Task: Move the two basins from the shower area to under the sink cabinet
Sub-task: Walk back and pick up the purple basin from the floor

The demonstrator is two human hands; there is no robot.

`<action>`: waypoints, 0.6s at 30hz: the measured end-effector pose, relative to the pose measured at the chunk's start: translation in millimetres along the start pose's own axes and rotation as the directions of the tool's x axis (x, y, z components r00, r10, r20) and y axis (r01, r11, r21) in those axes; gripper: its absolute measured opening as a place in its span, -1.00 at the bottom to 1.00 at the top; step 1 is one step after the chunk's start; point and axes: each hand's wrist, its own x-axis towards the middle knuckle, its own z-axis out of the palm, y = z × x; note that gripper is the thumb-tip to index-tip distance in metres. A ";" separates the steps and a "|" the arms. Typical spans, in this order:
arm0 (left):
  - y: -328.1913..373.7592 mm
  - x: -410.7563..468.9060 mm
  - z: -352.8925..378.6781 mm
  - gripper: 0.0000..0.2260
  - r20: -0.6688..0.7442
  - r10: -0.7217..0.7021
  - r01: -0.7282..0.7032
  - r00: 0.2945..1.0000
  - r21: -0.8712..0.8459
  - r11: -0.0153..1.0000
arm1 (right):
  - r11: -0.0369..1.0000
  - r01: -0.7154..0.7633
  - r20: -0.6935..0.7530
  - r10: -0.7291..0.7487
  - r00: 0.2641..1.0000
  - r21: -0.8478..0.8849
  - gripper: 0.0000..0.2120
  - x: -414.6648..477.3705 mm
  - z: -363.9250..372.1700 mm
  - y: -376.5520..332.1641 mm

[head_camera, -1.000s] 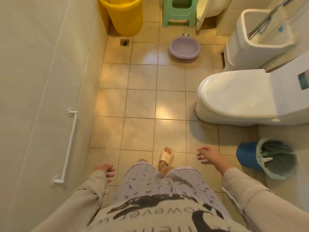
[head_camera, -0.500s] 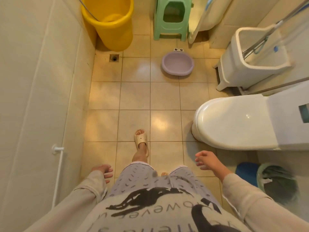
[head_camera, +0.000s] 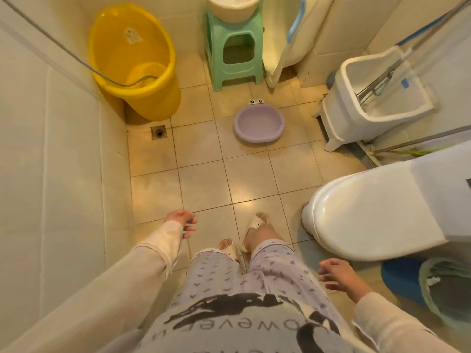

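Head view: the shirt [head_camera: 244, 324] bears upside-down print, partly readable as "weve". The left hand [head_camera: 181, 220] reaches forward at the end of a straight arm, fingers loosely spread, empty. The right hand [head_camera: 340, 278] hangs lower beside the toilet [head_camera: 369, 212], open, empty. A purple basin [head_camera: 258, 124] with cartoon eyes sits on the floor [head_camera: 204, 179]; a cream basin [head_camera: 233, 7] rests on the green stool [head_camera: 234, 49].

Cream sleeves [head_camera: 142, 266], patterned grey shorts [head_camera: 229, 273]
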 end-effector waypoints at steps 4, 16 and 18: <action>12.4 22.9 -2.5 -0.89 0.000 -0.066 0.066 0.998 0.044 0.997 | 1.000 0.000 0.017 -0.001 1.000 0.025 -0.92 20.3 11.5 -58.5; 104.3 86.3 -26.3 -0.71 -0.164 -0.275 0.259 0.947 -0.116 0.959 | 0.977 0.180 0.091 -0.170 0.981 -0.114 -0.89 86.4 -5.6 -320.6; 132.4 90.8 -23.1 -0.71 -0.136 -0.258 0.241 0.956 -0.131 0.962 | 0.970 0.207 0.095 -0.196 0.976 -0.126 -0.88 89.0 -7.7 -352.0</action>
